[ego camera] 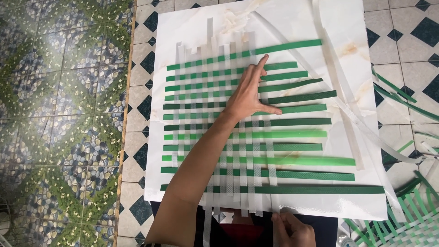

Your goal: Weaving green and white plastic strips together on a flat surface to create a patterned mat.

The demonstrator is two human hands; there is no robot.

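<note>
A tiled floor [64, 119] fills the view, pebble-and-flower patterned on the left and white with dark diamonds [411, 27] on the right. On it lies a large white marbled board [292, 23] serving as the worktop, its near edge just in front of the person.

Spread across the board is a half-woven mat [215, 123]: many green strips [297, 160] run side to side, light and dark shades stacked from far to near, while translucent white strips [228, 178] run toward and away from the person, passing over and under the green ones. The weave occupies the left and middle of the board; the green strips extend loose to the right beyond it. Several loose white strips [338, 77] lie slanted over the right part of the board and trail off its edge onto the floor. More green strips [398, 91] lie on the tiles to the right, and another woven green-and-white piece [407, 219] shows at the lower right corner.

The left hand [250, 93] lies flat and released on the weave, fingers spread, forefinger stretched toward the far edge, thumb out to the right, pressing the strips down. The right hand [290, 228] sits at the board's near edge, fingers curled, seemingly pinching the end of a white strip, though the grip is partly cut off by the frame.
</note>
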